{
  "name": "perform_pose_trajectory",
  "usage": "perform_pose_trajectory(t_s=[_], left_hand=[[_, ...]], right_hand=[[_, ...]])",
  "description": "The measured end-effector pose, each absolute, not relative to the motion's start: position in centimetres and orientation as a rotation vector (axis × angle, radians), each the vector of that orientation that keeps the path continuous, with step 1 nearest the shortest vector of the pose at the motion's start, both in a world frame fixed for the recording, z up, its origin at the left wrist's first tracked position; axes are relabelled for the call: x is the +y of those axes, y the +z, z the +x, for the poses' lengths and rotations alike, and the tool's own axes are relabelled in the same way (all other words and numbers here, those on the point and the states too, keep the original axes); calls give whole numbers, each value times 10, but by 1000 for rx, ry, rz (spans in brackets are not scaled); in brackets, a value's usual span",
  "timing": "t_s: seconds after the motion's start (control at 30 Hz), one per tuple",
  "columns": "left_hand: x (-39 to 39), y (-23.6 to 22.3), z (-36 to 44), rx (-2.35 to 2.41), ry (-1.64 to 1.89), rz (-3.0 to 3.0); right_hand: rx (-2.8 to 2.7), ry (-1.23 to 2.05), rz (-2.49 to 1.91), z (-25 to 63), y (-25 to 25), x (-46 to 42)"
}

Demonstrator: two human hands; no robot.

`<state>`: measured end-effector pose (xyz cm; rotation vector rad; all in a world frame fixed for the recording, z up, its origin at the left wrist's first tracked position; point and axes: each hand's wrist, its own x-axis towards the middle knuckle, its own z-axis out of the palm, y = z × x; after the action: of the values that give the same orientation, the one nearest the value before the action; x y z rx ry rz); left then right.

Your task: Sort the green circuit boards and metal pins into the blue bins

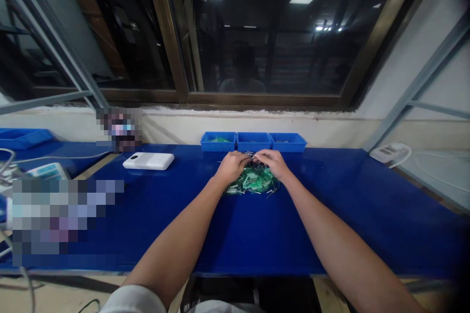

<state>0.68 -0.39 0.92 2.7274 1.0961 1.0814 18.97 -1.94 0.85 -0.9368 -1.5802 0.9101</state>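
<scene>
A pile of small green parts with thin metal leads point(253, 181) lies on the blue table mat point(183, 215), just in front of three blue bins. My left hand point(231, 165) and my right hand point(270, 162) meet above the far edge of the pile, fingers curled and pinched together on a small wiry piece point(251, 155) between them. What exactly the piece is, I cannot make out.
Three small blue bins point(253, 141) stand in a row behind the pile; the left one holds green parts. A white flat device point(149, 160) lies to the left. A white power strip point(389, 151) sits far right. Another blue tray point(22, 137) and cables lie far left.
</scene>
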Motion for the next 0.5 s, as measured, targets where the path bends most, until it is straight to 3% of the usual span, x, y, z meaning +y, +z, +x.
perform_pose_trajectory(t_s=[0.27,0.5], left_hand=[[-1,8,1,1188,1228,2565],[8,8,-18,1902,1331,2268]], right_hand=[[-1518,815,-957,200,9,-16],[-1585,412,-1192,228,2,-9]])
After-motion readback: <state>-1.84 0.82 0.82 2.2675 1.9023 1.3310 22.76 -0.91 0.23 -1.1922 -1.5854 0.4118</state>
